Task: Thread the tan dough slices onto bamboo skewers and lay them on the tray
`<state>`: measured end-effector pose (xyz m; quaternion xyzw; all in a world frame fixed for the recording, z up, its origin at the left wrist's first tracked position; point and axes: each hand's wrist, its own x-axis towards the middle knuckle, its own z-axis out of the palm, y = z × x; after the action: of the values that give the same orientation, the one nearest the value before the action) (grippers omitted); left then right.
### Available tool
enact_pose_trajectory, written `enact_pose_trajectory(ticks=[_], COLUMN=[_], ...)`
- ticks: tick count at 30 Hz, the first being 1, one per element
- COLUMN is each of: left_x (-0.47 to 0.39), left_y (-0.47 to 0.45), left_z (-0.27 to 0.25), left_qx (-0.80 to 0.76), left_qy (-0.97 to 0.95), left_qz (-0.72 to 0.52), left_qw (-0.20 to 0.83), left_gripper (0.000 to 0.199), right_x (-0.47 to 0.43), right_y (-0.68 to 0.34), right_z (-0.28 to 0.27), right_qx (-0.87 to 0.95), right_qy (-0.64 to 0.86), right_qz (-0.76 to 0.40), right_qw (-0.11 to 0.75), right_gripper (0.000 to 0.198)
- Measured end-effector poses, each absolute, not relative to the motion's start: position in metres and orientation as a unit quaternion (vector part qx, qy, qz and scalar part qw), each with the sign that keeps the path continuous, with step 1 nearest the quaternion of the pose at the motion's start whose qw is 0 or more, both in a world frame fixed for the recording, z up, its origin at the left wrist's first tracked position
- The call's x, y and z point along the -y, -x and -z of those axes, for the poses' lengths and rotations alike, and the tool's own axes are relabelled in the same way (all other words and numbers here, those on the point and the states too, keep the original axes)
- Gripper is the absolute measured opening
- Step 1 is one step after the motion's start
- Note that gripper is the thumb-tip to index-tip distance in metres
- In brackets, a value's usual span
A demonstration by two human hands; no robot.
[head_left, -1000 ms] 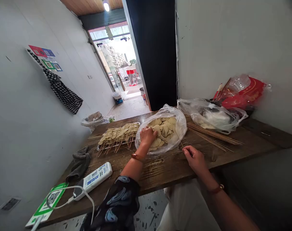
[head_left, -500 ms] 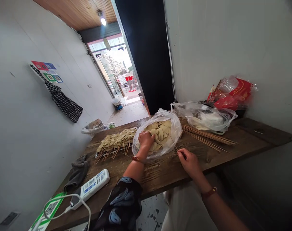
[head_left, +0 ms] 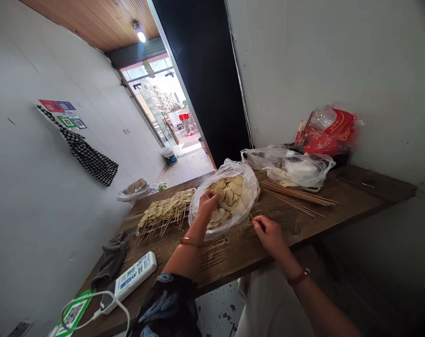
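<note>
My left hand [head_left: 208, 204] is closed on a pale round slice [head_left: 219, 193], which looks like potato, over the clear plastic bag [head_left: 250, 180]. Many more loose slices [head_left: 229, 199] fill that bag. Between the thumb and fingers of my right hand [head_left: 268, 232] is a thin wooden skewer [head_left: 247, 210], its far end pointing up and left over the bag's edge. I cannot see any slice on this skewer. To the left of the bag, a pile of skewered slices [head_left: 166, 209] lies on a tray, sticks pointing toward me.
Bare skewers [head_left: 296, 194] lie right of the bag, before another plastic bag [head_left: 303, 171]. Red packaging [head_left: 334, 128] sits behind. A white payment device [head_left: 135, 276] with a cable, a dark cloth [head_left: 110, 256] and a green code card [head_left: 74, 313] occupy the table's [head_left: 240, 257] left side.
My left hand has come up out of the pile of slices, now with one slice held at the fingertips. My right hand keeps the skewer in nearly the same place. The view has shifted slightly.
</note>
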<state>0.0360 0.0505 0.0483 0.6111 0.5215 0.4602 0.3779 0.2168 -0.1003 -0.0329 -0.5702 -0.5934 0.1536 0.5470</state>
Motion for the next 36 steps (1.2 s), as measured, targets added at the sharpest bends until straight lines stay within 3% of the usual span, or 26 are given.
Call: enact_pose_trajectory(ticks=[4,12,21,36], left_x=[-0.029,-0.004,-0.008,-0.006], left_y=[-0.032,-0.027,-0.016,-0.009], left_z=[-0.047,-0.032,-0.028,-0.020], left_qx=[-0.431,-0.367,-0.379,-0.381], left_qy=[-0.542,-0.442,-0.514,-0.538], left_qz=[-0.478,-0.455,-0.438,-0.418], left_qw=[0.541,0.680,0.633,0.625], left_gripper=[0.032,0.045,0.035,0.035], right_x=[0.101,0.103,0.099,0.109], right_y=[-0.219,-0.201,-0.187,-0.187], right_z=[0.033,0.025,0.031,0.022], right_qx=[0.603,0.598,0.593,0.659], right_qy=[0.553,0.510,0.485,0.517], right_qz=[-0.178,-0.267,-0.299,-0.258], right_qw=[0.546,0.557,0.569,0.482], right_gripper=[0.026,0.035,0.030,0.034])
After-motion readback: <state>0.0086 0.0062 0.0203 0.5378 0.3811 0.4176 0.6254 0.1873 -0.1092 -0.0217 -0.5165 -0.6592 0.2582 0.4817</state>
